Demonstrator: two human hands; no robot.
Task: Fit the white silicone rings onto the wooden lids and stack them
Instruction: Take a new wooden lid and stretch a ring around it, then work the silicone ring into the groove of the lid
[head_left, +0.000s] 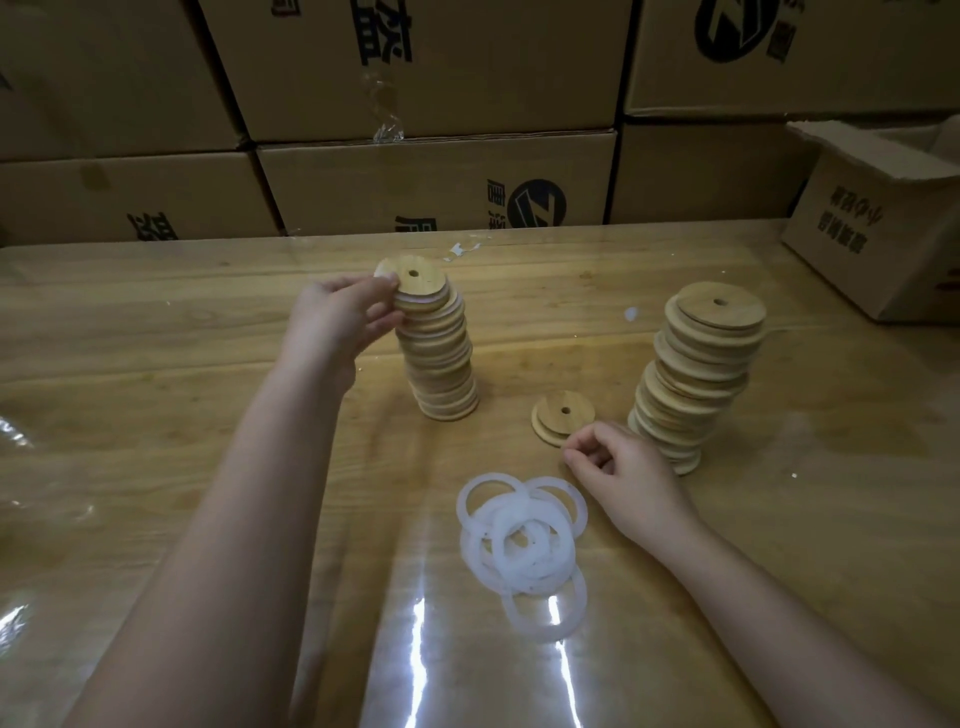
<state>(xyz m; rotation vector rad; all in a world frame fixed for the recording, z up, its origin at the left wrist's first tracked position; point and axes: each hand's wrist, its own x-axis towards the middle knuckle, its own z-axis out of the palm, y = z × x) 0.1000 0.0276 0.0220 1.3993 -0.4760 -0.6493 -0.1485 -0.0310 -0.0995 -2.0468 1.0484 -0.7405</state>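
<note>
While the left hand (345, 317) pinches the rim of the ringed lid (415, 283) between thumb and fingertips, it holds that lid on top of the finished stack (441, 364). That stack stands toward the far edge of the tabletop (156, 467), left of centre. A white band shows under the lid, so this looks like the stacking step, and the hand also seems to steady a leaning column. The right hand (618, 467) hangs with fingers loosely curled, gripping nothing, just beside a single bare lid (563, 415) lying flat near the middle, probably set out as the next one to fit. Beyond it, toward the right edge, stands the crooked stack of bare lids (696, 379), evidently the supply. The white silicone rings (519, 540) lie in a loose overlapping heap toward the near edge, within easy reach of either hand. Cardboard cartons (415, 176) wall off the far edge, and an open carton (878, 218) sits at the far right corner.
</note>
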